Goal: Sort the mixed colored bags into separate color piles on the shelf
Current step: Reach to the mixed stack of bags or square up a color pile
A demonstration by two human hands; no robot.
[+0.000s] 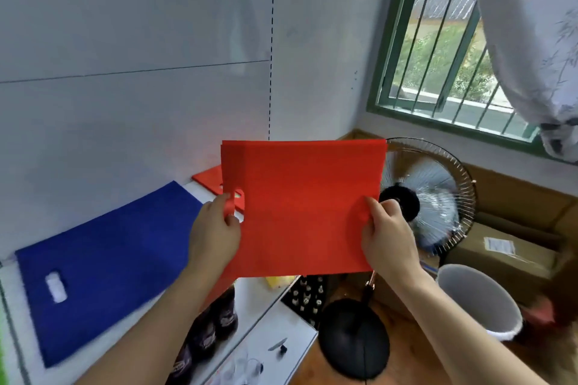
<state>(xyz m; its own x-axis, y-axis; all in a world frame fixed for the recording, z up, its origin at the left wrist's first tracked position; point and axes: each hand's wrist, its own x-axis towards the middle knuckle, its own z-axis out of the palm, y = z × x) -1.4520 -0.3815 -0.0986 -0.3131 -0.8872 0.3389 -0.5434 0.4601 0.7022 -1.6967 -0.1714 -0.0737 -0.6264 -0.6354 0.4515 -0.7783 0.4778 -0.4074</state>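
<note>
A flat red bag (300,203) is held up in the air in the middle of the view. My left hand (215,231) pinches its left edge at the handle cut-out. My right hand (387,241) grips its right edge, thumb on the front. On the white shelf (12,297) lies a blue bag (106,256) with a handle hole at its near end. Farther back on the shelf lies another red bag (208,177), partly hidden behind the held one.
A standing fan (431,197) with a black base (353,337) is to the right of the shelf. A white bin (478,300) and cardboard boxes (506,253) stand on the floor beyond. Dark bottles (212,322) sit below the shelf edge. A green strip shows at the far left.
</note>
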